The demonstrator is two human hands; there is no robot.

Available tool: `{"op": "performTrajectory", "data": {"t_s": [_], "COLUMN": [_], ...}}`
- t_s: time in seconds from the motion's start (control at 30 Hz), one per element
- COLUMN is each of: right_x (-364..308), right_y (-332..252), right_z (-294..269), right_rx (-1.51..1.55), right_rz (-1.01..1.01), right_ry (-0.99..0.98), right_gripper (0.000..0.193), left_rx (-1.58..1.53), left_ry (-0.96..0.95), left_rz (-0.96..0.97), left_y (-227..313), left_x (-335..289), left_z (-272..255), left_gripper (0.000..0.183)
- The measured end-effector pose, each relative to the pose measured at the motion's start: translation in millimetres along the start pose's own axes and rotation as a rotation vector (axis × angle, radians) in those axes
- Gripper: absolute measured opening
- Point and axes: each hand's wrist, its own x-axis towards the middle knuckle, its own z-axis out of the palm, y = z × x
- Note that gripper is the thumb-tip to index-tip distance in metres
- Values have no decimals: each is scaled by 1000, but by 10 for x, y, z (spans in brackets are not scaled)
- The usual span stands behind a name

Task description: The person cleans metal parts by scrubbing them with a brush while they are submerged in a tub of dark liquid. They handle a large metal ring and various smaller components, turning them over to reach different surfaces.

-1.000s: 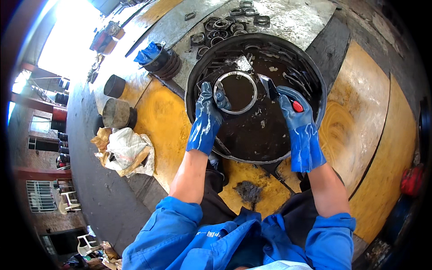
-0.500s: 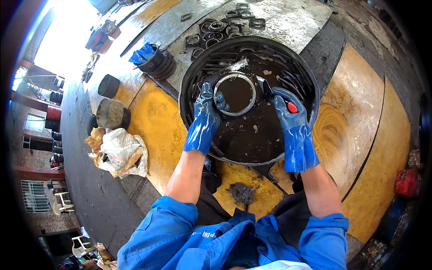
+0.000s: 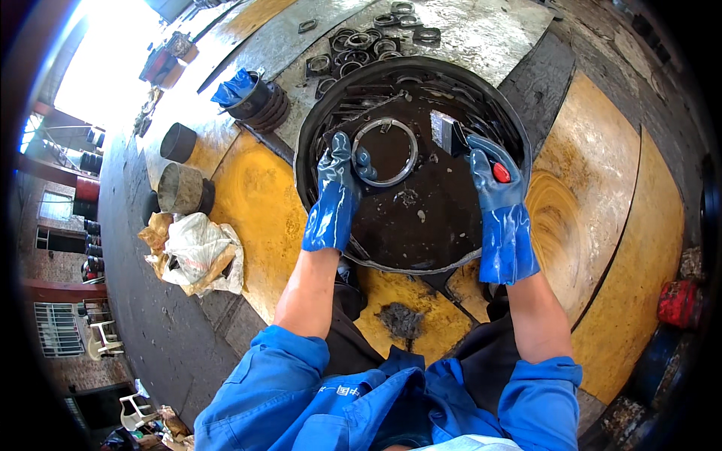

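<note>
With left hand [image 3: 338, 171], gloved in blue and partly closed, gripped a metal ring [image 3: 414, 154] at nine o'clock on its band, with thumb inside the opening and fingers along the outer edge. Held the ring within the outline of a round black tub [image 3: 525, 146], slightly toward ten o'clock from the tub's middle. Could not tell contact from clearance between ring and dark liquid [image 3: 414, 233] below.

With right hand [image 3: 495, 192], gloved alike, curled closely around a flat-headed tool [image 3: 451, 137], pale at the tip, dark behind and red at the handle's end. Pointed the tool toward ten o'clock, near the ring on its two-to-three o'clock side, with a visible gap between.

Saw flat dark pieces [image 3: 363, 105] inside the tub, crowded along the wall from ten to two o'clock. Outside the tub, noted a cluster of dark ring-shaped parts [image 3: 359, 40] on the floor at eleven, a dark bucket [image 3: 259, 109] with blue material [image 3: 233, 89] inside at ten, open-topped cylinders [image 3: 180, 188] at nine, a crumpled pale sack [image 3: 199, 244] at eight and a red object [image 3: 679, 303] well apart at four. Wore blue sleeves [image 3: 545, 398] pushed up to the elbows, with forearms bare above the gloves.
</note>
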Motion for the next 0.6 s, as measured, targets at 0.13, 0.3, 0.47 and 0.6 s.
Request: {"op": "performTrajectory", "data": {"t_s": [0.13,0.3,0.47,0.6], "right_x": [8,-7,-44,-60], "right_y": [-29,-157,-230,-59], "right_z": [16,87,119,84], "right_rx": [54,152,213,250], "right_rz": [-6,54,127,243], "right_ry": [-38,-57,-82,-109], "right_gripper": [28,28,28,33], "left_rx": [24,132,203,104], "left_ry": [54,113,136,131], "left_rz": [28,45,51,40], "left_y": [-4,-63,-110,-150], "left_x": [30,93,92,79], "left_z": [-85,-135,-127,-112], "left_gripper": [32,29,28,29]}}
